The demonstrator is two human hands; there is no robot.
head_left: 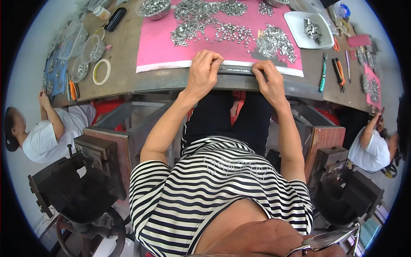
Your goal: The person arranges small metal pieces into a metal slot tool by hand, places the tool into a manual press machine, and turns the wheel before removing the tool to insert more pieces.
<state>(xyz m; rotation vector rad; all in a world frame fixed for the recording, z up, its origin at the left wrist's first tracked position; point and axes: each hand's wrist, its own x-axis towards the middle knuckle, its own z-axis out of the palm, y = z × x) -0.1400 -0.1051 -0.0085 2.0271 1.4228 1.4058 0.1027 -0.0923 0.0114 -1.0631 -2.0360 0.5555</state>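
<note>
At the table's near edge lies a narrow grey metal bar (pixel 236 68), with a row of tiny silver pieces along it. My left hand (pixel 204 72) pinches thumb and fingers together at its left end. At the right end, my right hand (pixel 269 79) is closed in a similar pinch. The fingers hide both ends of the bar. Just beyond, a pink ribbed mat (pixel 156 47) with a white front border carries heaps of small silver metal parts (pixel 188 32). Nearer my right hand is a looser pile of bright metal pieces (pixel 274 42).
A white tray (pixel 291 25) with metal parts stands at the right, past green-handled tweezers (pixel 323 73) and orange-handled pliers (pixel 339 73). A tape roll (pixel 95 77) and clear tubs (pixel 92 48) are at the left. Co-workers sit at both sides, near dark machines (pixel 94 162).
</note>
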